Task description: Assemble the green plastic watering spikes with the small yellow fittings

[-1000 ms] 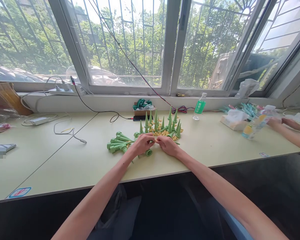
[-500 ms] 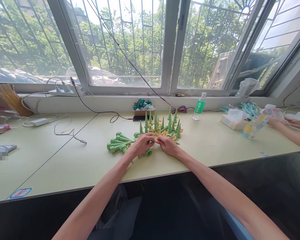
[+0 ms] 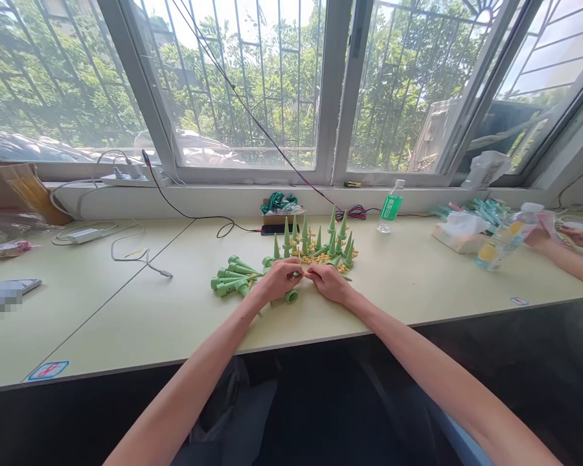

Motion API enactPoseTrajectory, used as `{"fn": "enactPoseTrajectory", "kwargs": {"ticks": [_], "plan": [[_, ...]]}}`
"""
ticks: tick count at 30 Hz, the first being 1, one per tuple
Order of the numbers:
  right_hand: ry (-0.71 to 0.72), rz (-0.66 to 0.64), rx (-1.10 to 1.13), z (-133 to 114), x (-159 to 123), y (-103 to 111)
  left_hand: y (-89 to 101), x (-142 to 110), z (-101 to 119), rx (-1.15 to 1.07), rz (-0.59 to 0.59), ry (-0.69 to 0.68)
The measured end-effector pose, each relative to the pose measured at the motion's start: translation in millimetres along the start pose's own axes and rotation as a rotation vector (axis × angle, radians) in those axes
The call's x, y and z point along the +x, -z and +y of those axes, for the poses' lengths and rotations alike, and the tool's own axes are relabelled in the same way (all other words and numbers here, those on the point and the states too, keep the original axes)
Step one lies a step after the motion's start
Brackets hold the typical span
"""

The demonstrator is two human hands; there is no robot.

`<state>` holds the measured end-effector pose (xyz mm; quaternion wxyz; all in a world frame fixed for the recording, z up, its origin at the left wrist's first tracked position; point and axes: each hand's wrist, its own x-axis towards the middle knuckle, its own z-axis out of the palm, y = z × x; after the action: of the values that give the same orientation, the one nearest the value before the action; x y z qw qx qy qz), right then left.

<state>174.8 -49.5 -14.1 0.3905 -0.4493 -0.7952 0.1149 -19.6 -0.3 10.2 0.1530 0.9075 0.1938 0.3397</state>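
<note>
My left hand (image 3: 282, 278) is closed in a pinch, with a bit of a green plastic watering spike showing at its fingertips. Facing it, my right hand (image 3: 326, 283) pinches a small yellow valve piece, mostly covered by the fingers. The fingertips of both hands nearly meet. Just behind them, several green spikes (image 3: 332, 221) stand upright with yellow pieces on their sides. Loose yellow pieces (image 3: 324, 258) lie among them. To the left is a pile of green spikes (image 3: 229, 283) on their sides. A round open green end (image 3: 291, 296) shows below my left hand.
A small box (image 3: 276, 217) with green material and a dark phone (image 3: 279, 229) are behind the spikes. A green-labelled bottle (image 3: 390, 208), tissue box (image 3: 460, 234) and another bottle (image 3: 502, 243) stand rightward. Another person's hands (image 3: 539, 238) work at far right. Cables (image 3: 143, 259) lie left.
My hands keep the same pinch, fingertips close together. The whole view has shifted slightly. At far right, the other person's hands have moved a little with a pinkish item.
</note>
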Motion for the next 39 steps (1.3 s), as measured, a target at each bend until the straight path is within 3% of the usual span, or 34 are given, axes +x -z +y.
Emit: {"fn": "enactPoseTrajectory", "kwargs": {"ticks": [13,20,26,32,39], "plan": [[-0.053,0.056,-0.078,-2,1,-1,-0.7,-1,0,0.058,0.103,0.158],[-0.086,0.064,-0.118,-3,0,0,3.4,2,4,0.099,0.276,0.238],[-0.103,0.079,-0.149,-1,0,-1,7.2,3,6,0.267,0.377,0.243],[-0.088,0.090,-0.155,-5,-2,1,12.7,1,9,0.384,0.502,0.434],[-0.045,0.039,-0.145,-9,-3,3,15.9,-1,8,0.485,0.419,0.597]]}}
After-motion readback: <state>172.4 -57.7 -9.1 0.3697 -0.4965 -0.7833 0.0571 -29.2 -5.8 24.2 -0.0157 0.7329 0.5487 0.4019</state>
